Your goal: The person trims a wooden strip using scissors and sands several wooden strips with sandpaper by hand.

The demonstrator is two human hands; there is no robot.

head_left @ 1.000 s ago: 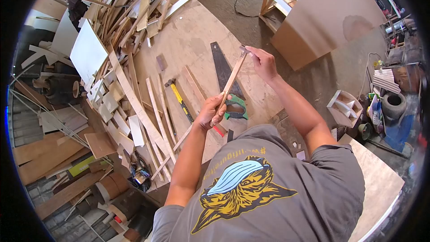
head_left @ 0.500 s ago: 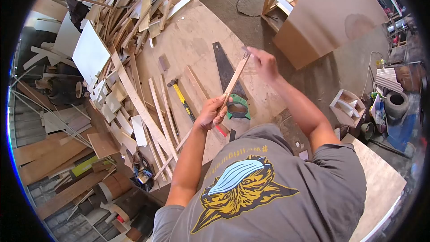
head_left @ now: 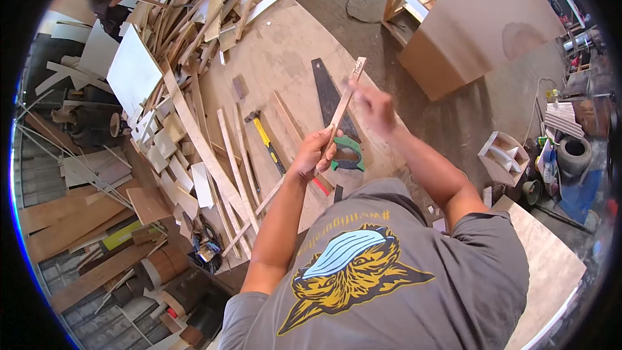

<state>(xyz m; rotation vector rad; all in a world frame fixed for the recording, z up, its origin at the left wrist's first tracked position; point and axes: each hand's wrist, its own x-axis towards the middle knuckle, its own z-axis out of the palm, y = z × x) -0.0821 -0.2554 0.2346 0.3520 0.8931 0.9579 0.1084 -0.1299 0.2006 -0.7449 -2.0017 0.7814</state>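
My left hand (head_left: 315, 154) is closed around the lower end of a narrow wooden strip (head_left: 342, 109), which it holds tilted above the table. Dark handwriting marks the strip's upper end. Beside its upper half is my right hand (head_left: 376, 111), curled and blurred by motion, its fingertips at the strip's edge; whatever they hold cannot be made out. Under the strip lies a handsaw with a green handle (head_left: 348, 154) and a dark blade (head_left: 326, 91). To the left are a yellow-and-black hammer (head_left: 265, 141) and a flat wooden batten (head_left: 286, 116).
A big heap of wood offcuts (head_left: 207, 10) covers the table's far left, with long strips (head_left: 227, 175) nearer me. A small block (head_left: 240, 87) lies on the tabletop (head_left: 291, 45). Another person (head_left: 110, 3) stands behind the heap. A large brown panel (head_left: 479, 26) stands at right.
My right hand has moved down along the strip from its upper end, leaving the written end uncovered. My left hand keeps its hold on the lower end.
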